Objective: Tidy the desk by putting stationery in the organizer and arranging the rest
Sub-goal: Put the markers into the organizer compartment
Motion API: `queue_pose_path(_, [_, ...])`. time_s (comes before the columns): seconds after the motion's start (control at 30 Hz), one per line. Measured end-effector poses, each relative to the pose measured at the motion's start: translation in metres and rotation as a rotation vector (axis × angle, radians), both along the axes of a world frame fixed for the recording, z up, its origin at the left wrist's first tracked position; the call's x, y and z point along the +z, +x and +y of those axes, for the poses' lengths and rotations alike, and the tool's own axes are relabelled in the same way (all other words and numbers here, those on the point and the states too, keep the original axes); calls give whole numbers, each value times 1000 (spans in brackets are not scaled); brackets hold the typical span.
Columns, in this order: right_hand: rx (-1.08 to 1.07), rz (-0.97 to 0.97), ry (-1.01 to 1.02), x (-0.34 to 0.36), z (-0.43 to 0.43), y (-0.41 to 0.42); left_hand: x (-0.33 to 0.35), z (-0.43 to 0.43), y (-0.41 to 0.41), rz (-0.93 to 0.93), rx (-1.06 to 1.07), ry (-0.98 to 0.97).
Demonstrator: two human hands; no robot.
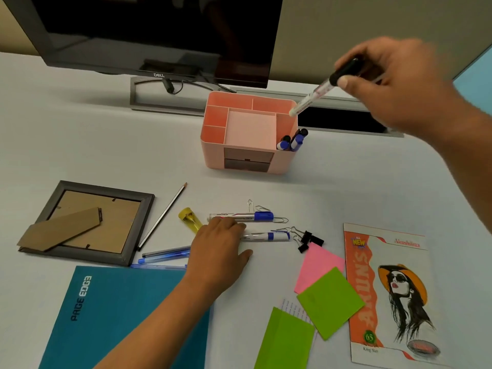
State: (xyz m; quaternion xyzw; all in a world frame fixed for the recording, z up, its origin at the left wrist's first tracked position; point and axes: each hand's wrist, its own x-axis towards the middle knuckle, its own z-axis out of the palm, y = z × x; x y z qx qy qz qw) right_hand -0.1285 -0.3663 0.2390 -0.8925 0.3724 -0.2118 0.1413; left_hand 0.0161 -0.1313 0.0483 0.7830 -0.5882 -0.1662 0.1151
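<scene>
My right hand holds a black-capped white marker tilted, its lower end just above the right rear compartment of the pink organizer. Several blue and black markers stand in the organizer's front right slot. My left hand rests palm down on the desk, its fingers over a marker with a pink cap end. Two blue-capped markers lie beside it, one above the fingers and one to their right. Blue pens, a pencil and a yellow sharpener lie to the left.
A monitor stands behind the organizer. A face-down photo frame and a teal notebook lie at left. Paper clips, black binder clips, pink and green sticky notes and an illustrated notebook lie at right.
</scene>
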Motion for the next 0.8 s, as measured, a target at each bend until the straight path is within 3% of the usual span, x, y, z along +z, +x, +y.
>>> queue_pose_path(0.17, [52, 293, -38, -31, -26, 22, -4, -4, 1, -26, -17, 19])
queue_pose_path(0.47, [215, 521, 141, -73, -45, 36, -8, -7, 3, -34, -44, -9])
queue_pose_path(0.67, [178, 476, 257, -85, -42, 28, -8, -6, 5, -3, -36, -8])
queue_pose_path(0.8, [6, 251, 268, -94, -33, 13, -8, -4, 4, 6, -30, -40])
